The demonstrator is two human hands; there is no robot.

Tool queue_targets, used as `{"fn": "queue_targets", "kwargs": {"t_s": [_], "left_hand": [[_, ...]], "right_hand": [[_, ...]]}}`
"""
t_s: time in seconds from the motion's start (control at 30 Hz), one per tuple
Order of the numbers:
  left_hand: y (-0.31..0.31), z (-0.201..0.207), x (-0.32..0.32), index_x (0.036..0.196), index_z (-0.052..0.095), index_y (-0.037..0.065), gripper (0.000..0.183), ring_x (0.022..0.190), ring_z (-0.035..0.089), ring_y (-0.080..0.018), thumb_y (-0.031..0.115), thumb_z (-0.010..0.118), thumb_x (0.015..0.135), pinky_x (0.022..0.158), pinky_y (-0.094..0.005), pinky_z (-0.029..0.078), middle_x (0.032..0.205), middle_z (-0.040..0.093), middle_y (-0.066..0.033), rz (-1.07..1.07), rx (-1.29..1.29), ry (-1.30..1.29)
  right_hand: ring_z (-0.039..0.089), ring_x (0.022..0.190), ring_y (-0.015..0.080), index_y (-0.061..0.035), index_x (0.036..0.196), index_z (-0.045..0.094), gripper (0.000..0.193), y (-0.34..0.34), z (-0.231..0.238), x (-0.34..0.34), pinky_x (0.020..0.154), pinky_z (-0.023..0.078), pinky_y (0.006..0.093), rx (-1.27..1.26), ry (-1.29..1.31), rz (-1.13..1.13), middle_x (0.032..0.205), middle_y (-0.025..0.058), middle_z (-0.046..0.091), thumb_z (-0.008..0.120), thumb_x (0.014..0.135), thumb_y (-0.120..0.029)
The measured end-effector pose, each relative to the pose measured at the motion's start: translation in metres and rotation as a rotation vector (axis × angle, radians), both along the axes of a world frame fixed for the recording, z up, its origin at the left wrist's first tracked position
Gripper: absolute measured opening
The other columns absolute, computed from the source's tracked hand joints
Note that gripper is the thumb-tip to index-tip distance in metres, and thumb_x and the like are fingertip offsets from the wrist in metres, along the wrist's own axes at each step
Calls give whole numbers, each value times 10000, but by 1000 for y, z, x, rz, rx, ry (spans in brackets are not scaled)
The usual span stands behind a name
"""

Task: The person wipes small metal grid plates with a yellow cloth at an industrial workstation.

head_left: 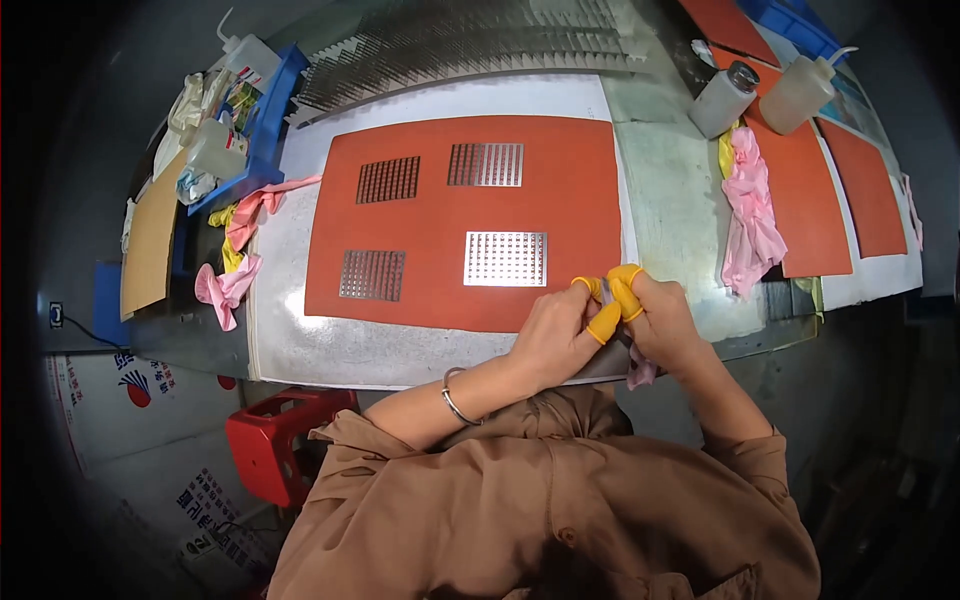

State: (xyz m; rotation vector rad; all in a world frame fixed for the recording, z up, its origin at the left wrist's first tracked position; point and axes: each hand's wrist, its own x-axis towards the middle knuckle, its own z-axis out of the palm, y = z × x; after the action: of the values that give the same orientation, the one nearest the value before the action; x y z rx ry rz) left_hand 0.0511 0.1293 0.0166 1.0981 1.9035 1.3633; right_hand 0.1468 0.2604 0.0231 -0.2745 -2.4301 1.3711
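Observation:
At the near right corner of the red mat [430,215], my left hand [555,335] and my right hand [665,315] meet, with yellow finger cots on several fingertips. Both are closed on a thin pale pinkish cloth [640,371], whose loose end hangs below my right hand. A bit of it shows between the fingertips; the rest is hidden. Closest to my left hand lies a bright perforated metal plate [506,259]. Three more perforated plates lie on the mat: one at the near left [372,275], one at the far left [388,180], one at the far right [486,165].
Rows of toothed metal strips [450,55] stand along the back. On the left is a blue bin [262,140] with bottles; pink cloths [228,290] lie beside it. To the right are a squeeze bottle [798,93], a dark-capped bottle [724,99] and a pink cloth [752,215]. A red stool [270,445] stands below.

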Motion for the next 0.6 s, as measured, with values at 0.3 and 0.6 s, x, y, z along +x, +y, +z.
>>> {"fn": "queue_targets", "kwargs": {"t_s": [0.3,0.6], "left_hand": [[10,34,-9,790,503,-3,434,488,508,-124,385,367,928,454,-256,396,585,524,-72,26,-28,-626],[-26,21,-41,1145,512,1,513,696,592,-208,169,725,710,598,-296,479,843,597,-92,90,37,441]], "right_hand": [[492,670,38,-31,1018,528,167,-10,22,-13,576,401,179,-559,64,-88,817,15,553,536,881,-127],[518,654,77,-20,903,571,124,126,117,-4,580,421,228,-368,8,-342,721,22,558,573,829,-120]]}}
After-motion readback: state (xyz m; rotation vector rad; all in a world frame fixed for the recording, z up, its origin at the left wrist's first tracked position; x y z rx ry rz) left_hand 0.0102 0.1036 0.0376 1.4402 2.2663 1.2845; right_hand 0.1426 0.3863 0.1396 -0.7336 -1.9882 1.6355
